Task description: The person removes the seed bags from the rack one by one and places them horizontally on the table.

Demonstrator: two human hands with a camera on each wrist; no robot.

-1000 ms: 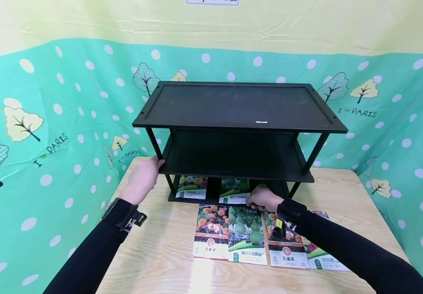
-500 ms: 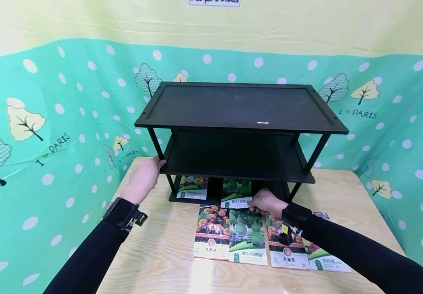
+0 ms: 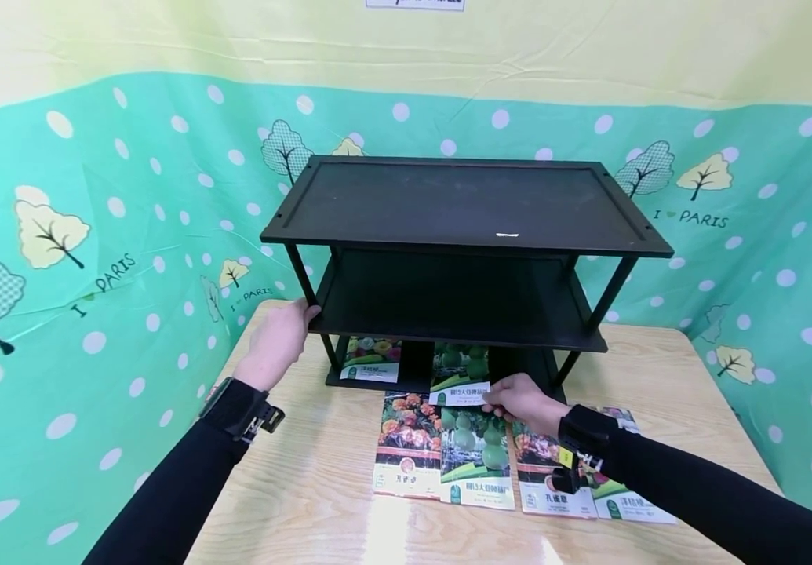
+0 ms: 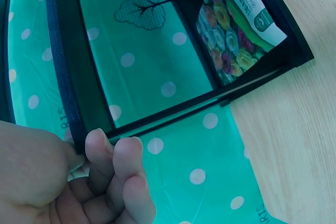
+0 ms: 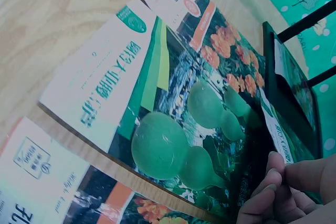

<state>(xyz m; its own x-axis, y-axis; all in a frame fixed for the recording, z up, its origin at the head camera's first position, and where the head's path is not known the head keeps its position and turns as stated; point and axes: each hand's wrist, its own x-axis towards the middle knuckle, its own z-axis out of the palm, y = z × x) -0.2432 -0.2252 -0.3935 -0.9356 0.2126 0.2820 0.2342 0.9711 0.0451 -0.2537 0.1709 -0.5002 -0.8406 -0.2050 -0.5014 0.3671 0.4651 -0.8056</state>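
Note:
A black three-tier shelf rack (image 3: pixel 462 204) stands on the table. My left hand (image 3: pixel 278 341) grips the front left corner of its middle tier; in the left wrist view the thumb and fingers (image 4: pixel 128 156) pinch the tier's edge. My right hand (image 3: pixel 527 402) pinches the lower right corner of a seed packet with green gourds (image 3: pixel 459 378). This packet is on the bottom tier, its front edge sticking out past the tier; the middle tier hides its top. In the right wrist view the fingers (image 5: pixel 262 198) hold its white edge. A flower seed packet (image 3: pixel 370 361) lies left on that tier.
Before the rack, several packets lie on the wooden table (image 3: pixel 293 486): a marigold packet (image 3: pixel 408 443), another gourd packet (image 3: pixel 478 463), a second marigold packet (image 3: pixel 554 498) and a mixed-flower packet (image 3: pixel 635 502) partly under the right arm. A dotted green cloth (image 3: pixel 130 314) surrounds the table.
My right hand has moved toward me and slightly right, drawing the upper gourd packet forward past the bottom tier's front edge. The left hand keeps its grip on the rack.

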